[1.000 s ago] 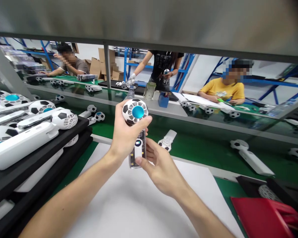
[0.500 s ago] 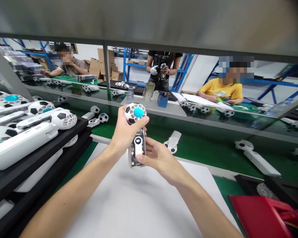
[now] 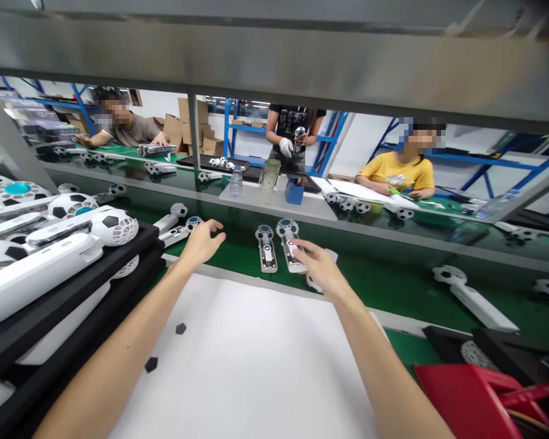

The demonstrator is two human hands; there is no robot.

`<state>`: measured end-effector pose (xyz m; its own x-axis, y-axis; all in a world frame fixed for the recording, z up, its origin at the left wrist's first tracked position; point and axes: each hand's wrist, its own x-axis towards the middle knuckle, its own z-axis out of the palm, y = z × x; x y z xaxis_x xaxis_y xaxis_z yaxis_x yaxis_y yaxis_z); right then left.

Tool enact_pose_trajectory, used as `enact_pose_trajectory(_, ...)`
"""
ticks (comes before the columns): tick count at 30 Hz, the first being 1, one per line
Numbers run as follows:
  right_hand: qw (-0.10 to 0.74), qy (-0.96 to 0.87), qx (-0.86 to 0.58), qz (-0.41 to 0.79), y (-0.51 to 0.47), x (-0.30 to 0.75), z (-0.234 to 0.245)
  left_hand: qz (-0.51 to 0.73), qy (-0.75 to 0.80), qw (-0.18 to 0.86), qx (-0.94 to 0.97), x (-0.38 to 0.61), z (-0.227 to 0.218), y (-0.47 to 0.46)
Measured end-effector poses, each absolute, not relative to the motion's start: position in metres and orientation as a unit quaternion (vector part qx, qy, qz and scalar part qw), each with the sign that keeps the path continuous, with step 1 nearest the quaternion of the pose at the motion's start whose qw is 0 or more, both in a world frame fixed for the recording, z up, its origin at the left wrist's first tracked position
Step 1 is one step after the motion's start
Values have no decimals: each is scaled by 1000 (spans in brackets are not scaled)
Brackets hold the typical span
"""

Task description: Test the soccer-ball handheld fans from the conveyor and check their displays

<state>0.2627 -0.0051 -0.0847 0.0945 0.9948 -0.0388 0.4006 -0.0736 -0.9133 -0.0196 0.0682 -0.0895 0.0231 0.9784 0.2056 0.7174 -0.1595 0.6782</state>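
Two football-patterned handheld fans lie side by side on the green belt (image 3: pixel 238 256), heads pointing away from me. The left fan (image 3: pixel 266 247) lies free. On the handle of the right fan (image 3: pixel 287 239) rest the stretched fingertips of my right hand (image 3: pixel 319 267), without closing round it. Beneath that hand a third white fan (image 3: pixel 309 281) is mostly hidden. My left hand (image 3: pixel 203 241) hovers over the belt to the left of the fans, fingers spread and holding nothing.
Stacked black trays (image 3: pixel 73 286) of fans fill the left side. A white sheet (image 3: pixel 256 353) in front of me carries two small black hexagonal pieces (image 3: pixel 180 328). A red bin (image 3: pixel 476 396) sits at lower right. More fans (image 3: pixel 466 294) lie along the belt. Three people work across it.
The fan that both hands held upright now lies on the belt beside another. Both hands reached forward, and the left hand let go and moved left.
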Motion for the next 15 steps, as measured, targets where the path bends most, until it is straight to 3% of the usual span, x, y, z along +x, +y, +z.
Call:
enact_pose_trajectory(5, 261, -586, -735, 219, 11, 297, -103, 269, 703, 103, 650, -38, -106, 80)
enact_pose_trajectory(10, 93, -555, -804, 191, 7, 323, -112, 216, 758, 22, 615, -53, -133, 87)
enact_pose_trajectory(15, 52, -536, -824, 176, 3, 325, -118, 181, 784, 9, 594, -66, -155, 94)
